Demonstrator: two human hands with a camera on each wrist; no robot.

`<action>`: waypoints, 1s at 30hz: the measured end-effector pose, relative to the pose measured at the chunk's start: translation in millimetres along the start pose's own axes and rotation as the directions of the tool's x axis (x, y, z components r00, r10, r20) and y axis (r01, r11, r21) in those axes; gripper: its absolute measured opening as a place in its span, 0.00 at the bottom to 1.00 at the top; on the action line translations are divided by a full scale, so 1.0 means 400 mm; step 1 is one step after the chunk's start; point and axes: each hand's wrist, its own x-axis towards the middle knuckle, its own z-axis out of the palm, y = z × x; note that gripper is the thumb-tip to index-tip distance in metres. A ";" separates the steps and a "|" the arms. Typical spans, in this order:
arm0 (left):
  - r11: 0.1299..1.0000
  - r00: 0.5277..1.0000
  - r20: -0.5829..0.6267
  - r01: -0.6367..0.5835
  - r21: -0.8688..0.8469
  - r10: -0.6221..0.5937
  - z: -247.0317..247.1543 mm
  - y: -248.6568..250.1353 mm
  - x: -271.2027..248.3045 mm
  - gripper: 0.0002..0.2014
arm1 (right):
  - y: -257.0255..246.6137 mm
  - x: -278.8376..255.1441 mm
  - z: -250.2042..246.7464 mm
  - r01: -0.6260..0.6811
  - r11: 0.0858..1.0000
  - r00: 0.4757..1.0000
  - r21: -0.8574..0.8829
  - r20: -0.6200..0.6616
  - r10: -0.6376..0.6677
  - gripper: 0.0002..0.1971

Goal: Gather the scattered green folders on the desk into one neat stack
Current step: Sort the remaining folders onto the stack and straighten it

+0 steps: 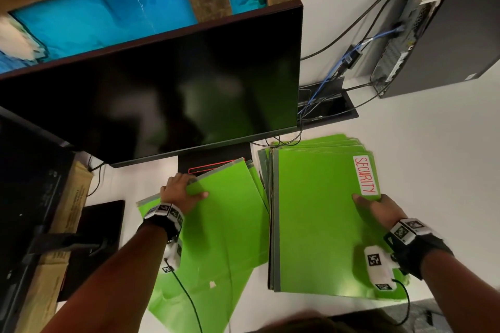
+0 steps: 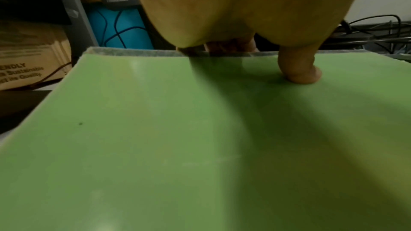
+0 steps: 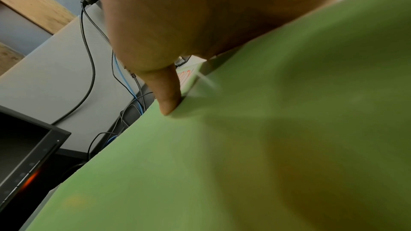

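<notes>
A fanned stack of green folders (image 1: 316, 224) lies on the white desk (image 1: 433, 170), right of centre. Its top folder carries a white SECURITY label (image 1: 365, 175). My right hand (image 1: 370, 203) pinches the stack's right edge, with its thumb (image 3: 169, 97) on the top folder (image 3: 244, 147) and its fingers hidden beyond the edge. A tilted green folder (image 1: 224, 222) lies to the left, overlapping the stack. My left hand (image 1: 189, 186) grips its far corner: the thumb (image 2: 300, 71) presses the cover (image 2: 155, 129) and the fingers curl over the far edge.
Another green folder (image 1: 189, 303) lies under the tilted one and overhangs the desk's front edge. A dark monitor (image 1: 162, 100) stands just behind both hands, with its base (image 1: 213, 157) by the folders. A cable box (image 1: 327, 105) and computer tower (image 1: 438, 35) sit at the far right, cardboard boxes (image 1: 67, 205) at the left.
</notes>
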 end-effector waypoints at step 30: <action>0.844 0.990 0.133 0.039 -0.535 0.038 -0.246 -0.029 -0.125 0.13 | -0.005 -0.012 -0.003 0.018 0.999 1.000 -0.041 0.000 -0.018 0.30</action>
